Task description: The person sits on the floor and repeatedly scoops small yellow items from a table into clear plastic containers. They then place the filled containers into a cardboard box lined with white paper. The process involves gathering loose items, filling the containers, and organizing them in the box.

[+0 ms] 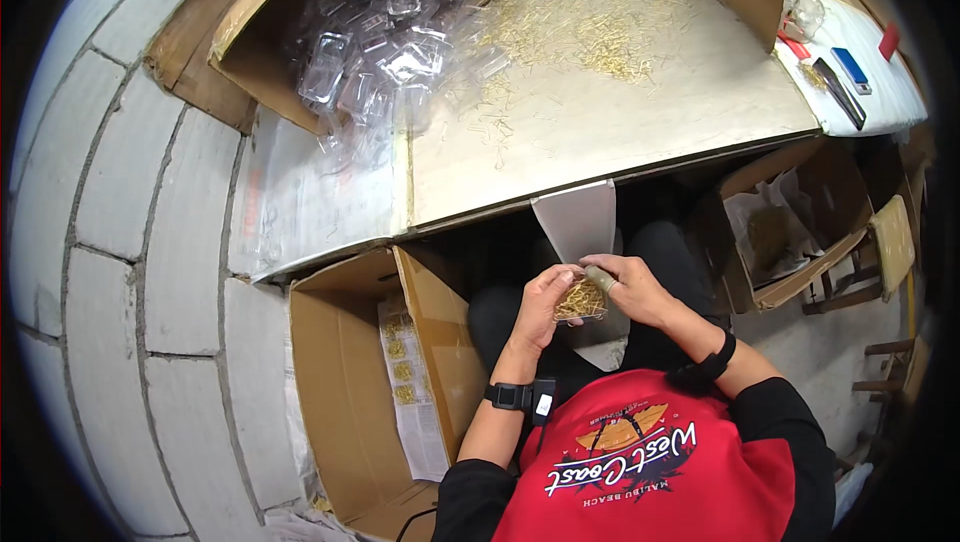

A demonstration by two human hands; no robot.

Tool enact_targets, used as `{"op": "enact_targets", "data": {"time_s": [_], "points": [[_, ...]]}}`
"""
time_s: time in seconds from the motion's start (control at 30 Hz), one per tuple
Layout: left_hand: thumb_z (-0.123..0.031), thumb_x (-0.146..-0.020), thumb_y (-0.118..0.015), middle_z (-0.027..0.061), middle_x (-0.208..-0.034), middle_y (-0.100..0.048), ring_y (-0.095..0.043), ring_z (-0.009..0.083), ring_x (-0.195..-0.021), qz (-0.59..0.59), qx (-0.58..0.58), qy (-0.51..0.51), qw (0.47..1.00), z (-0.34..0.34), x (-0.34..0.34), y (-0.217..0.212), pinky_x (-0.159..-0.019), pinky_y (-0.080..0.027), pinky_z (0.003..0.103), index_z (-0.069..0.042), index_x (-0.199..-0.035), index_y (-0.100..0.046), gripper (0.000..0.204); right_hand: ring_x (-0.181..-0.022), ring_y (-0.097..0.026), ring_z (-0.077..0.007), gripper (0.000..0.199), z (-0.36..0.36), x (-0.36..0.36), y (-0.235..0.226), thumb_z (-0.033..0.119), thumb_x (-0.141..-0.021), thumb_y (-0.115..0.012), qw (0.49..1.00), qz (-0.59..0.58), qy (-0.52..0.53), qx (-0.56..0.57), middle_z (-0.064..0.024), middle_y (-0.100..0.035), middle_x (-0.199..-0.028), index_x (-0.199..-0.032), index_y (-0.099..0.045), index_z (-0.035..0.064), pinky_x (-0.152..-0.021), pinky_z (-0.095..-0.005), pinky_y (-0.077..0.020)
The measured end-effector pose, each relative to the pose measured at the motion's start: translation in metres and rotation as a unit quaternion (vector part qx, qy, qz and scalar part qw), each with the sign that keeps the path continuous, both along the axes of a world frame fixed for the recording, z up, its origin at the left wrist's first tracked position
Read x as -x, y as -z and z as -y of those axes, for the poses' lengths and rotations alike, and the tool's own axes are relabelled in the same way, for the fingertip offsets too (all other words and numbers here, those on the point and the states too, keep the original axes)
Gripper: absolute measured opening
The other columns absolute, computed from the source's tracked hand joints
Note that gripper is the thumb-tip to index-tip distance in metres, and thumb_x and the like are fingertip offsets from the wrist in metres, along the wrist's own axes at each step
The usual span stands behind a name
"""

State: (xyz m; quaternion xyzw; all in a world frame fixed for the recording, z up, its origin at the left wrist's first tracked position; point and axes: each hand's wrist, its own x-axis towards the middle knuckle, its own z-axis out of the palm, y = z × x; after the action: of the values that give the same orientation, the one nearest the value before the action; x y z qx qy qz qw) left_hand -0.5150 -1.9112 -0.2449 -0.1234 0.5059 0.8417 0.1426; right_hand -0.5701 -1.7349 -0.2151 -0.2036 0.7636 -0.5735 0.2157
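Above my lap, a small clear plastic box (584, 302) filled with thin gold-coloured metal pins is held between both hands. My left hand (541, 304) grips its left side, fingers closed around the edge. From the right, my right hand (640, 292) closes on the box's upper right edge, and a tan wrap covers one of its digits. Beneath the hands a sheet of white material (580, 222) hangs from the table edge down between my legs. The fingertips partly hide the box's far edge.
Loose gold pins (620, 42) lie scattered over the table (640, 147). A tipped carton (262, 27) spills clear plastic boxes (385, 57). At my left, an open carton (345, 422) holds filled boxes (403, 370); at my right stands another carton (800, 287). A stool (890, 247) is beyond.
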Motion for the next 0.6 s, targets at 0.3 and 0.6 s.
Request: {"op": "enact_targets", "data": {"time_s": [0.3, 0.6], "points": [[-0.027, -0.097, -0.047, 0.0086, -0.090, -0.064, -0.065, 0.0152, -0.070, 0.010, 0.003, 0.013, 1.000, -0.008, 0.001, -0.020, -0.049, -0.058, 0.028, 0.002, -0.109, -0.056, 0.033, -0.100, -0.062, -0.0326, 0.025, 0.005, 0.001, -0.006, 0.005, -0.082, -0.060, 0.976, -0.218, 0.004, -0.028, -0.0167, -0.065, -0.105, -0.107, -0.063, 0.0009, -0.088, -0.0366, -0.0489], [-0.036, -0.100, -0.035, 0.0107, -0.091, -0.064, -0.065, 0.0177, -0.070, -0.004, -0.080, -0.057, 0.995, -0.010, -0.002, -0.009, -0.049, -0.055, 0.027, 0.002, -0.109, -0.055, 0.044, -0.118, -0.053, -0.0281, 0.034, -0.002, -0.007, -0.014, 0.017, -0.083, -0.064, 0.895, -0.430, -0.092, -0.073, -0.0129, -0.060, -0.119, -0.113, -0.060, 0.0027, -0.102, -0.0435, -0.0384]]}}
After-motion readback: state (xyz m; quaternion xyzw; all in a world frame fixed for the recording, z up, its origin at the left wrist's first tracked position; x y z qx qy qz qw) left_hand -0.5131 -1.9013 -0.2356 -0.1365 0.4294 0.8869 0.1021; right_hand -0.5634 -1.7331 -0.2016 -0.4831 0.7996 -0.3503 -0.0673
